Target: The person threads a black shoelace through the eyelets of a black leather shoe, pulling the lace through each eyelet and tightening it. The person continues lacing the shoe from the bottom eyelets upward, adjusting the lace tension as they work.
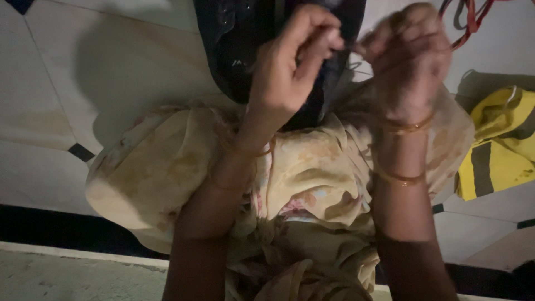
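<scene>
- Left hand: raised at upper centre, back toward the camera, wrist bent slightly right. Fingers curled into a loose fist, tips pinched together near the thumb.
- Right hand: raised at the same height, just beside the left, blurred. Fingers curled closed; what lies between them cannot be told.
- Both forearms rise from the lower edge, roughly parallel, well apart at the elbows.
- Right wrist carries thin bangles; left wrist shows one faintly.

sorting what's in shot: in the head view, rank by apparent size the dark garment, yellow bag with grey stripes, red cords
1. Dark garment, partly hidden by the hands.
2. Yellow bag with grey stripes, cut off at the edge.
3. Red cords, also cut off.
</scene>
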